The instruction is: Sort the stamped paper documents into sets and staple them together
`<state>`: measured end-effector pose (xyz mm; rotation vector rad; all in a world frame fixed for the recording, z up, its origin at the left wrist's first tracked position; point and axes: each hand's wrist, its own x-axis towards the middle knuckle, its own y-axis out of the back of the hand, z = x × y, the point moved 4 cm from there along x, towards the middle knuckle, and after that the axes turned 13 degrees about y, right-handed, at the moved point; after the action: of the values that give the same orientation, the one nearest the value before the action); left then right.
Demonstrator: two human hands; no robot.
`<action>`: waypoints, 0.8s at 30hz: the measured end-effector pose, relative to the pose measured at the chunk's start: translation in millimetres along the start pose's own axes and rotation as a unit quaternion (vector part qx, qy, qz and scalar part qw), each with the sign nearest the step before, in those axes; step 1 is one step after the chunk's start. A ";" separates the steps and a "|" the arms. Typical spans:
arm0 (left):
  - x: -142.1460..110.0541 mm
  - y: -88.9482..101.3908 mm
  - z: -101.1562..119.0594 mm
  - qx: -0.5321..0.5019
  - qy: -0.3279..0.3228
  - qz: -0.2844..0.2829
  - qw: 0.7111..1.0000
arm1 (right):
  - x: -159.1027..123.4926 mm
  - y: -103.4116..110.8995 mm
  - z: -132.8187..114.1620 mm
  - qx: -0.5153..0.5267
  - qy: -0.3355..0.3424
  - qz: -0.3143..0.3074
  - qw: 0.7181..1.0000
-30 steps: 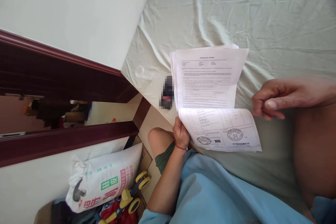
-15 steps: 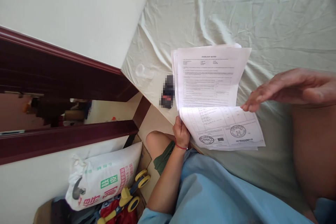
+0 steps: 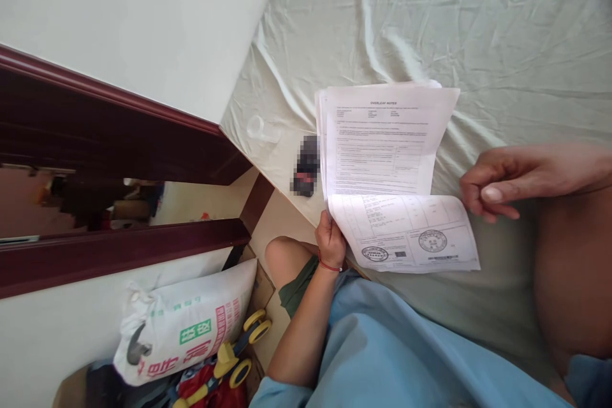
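Observation:
My left hand (image 3: 329, 243), with a red string round the wrist, grips the lower left corner of a stack of printed papers (image 3: 389, 159) lying on a pale green bed sheet (image 3: 454, 25). The top sheet is lifted and bent upward, showing a stamped page (image 3: 406, 236) beneath. My right hand (image 3: 497, 182) hovers just right of the papers' edge, fingers curled with thumb against forefinger, and I see nothing in it.
A small dark object (image 3: 306, 167) and a clear plastic cup (image 3: 261, 129) lie on the sheet left of the papers. A dark red wooden frame (image 3: 119, 140) runs along the white wall. On the floor stand a printed white sack (image 3: 186, 325) and a yellow wheeled toy (image 3: 239, 357).
My right hand spread its fingers flat over the papers' right edge, then drew back and curled into a pinch again. The papers and left hand barely moved.

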<state>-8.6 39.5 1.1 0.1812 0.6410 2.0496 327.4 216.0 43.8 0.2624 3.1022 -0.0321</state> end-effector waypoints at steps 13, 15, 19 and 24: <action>-2.6 -3.1 2.9 0.012 0.069 -0.010 0.998 | 2.1 10.1 -15.3 0.123 0.260 0.307 0.907; -3.0 -3.9 5.3 0.014 0.073 -0.015 0.997 | 7.2 14.9 -15.7 0.143 0.235 0.403 0.873; -1.5 -4.7 5.5 0.007 0.083 -0.039 0.996 | 14.8 23.5 -7.0 0.183 0.224 0.511 0.809; -5.2 -2.2 9.3 -0.054 0.125 -0.109 0.985 | 9.7 35.9 21.8 0.055 0.114 0.607 0.784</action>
<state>-0.7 39.5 8.6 -0.2060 0.6679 1.9029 324.5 252.4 21.0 2.2615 2.4579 -0.1516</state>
